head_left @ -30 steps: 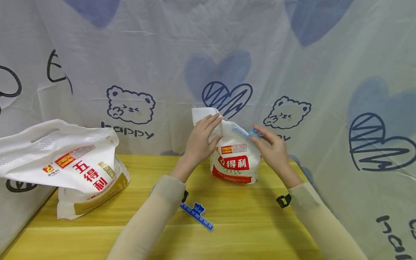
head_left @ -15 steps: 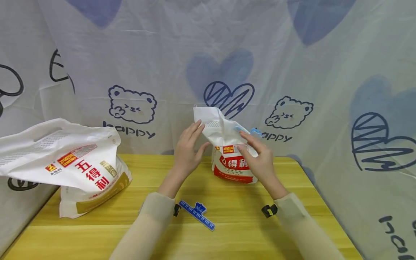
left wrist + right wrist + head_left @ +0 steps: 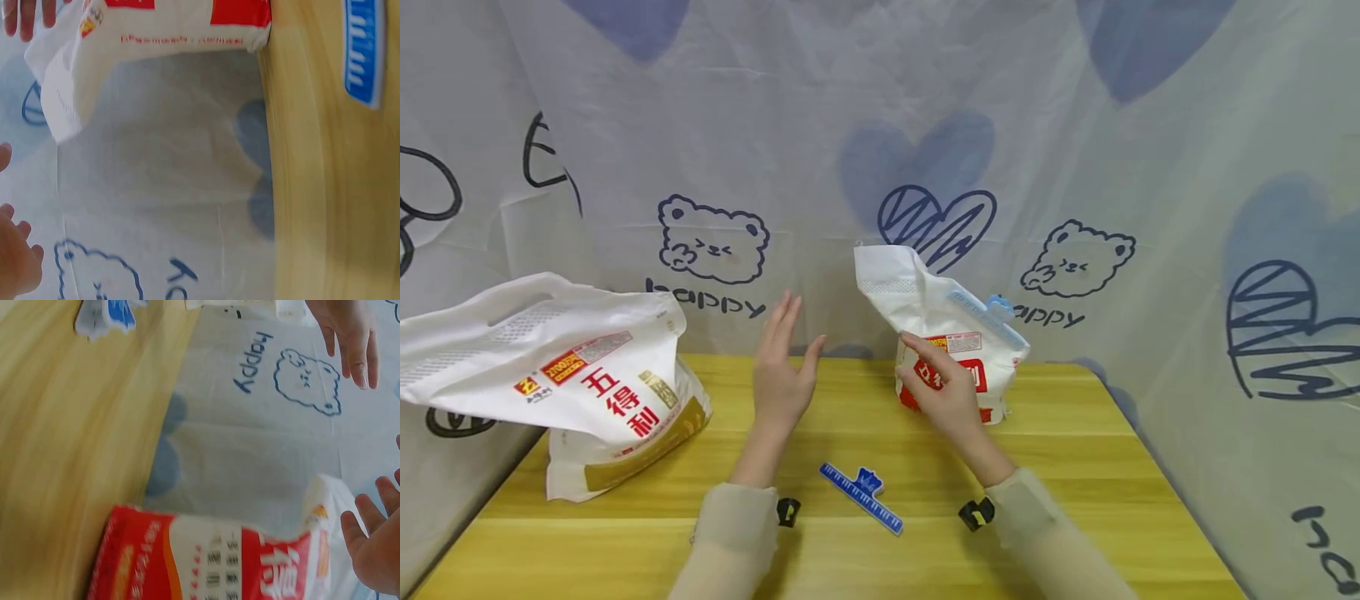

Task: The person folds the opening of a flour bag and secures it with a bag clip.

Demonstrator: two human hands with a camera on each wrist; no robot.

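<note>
A white flour bag with red print stands at the back of the table, its top folded over and leaning left. A light blue sealing clip is clamped along its slanted right upper edge. My right hand hovers before the bag's front, fingers relaxed, covering part of the red label; in the right wrist view its fingers are free of any object. To the left of this bag my left hand is raised with fingers straight, holding nothing. A dark blue sealing clip with a piano-key pattern lies between my forearms.
A second, larger flour bag with gold print stands at the left, its top flopped over to the left. The wooden table ends at a printed cloth backdrop behind and at the right.
Both hands have come away from the clipped flour bag. My left hand has moved left and down; my right hand has left the light blue clip and shifted left across the bag's front.
</note>
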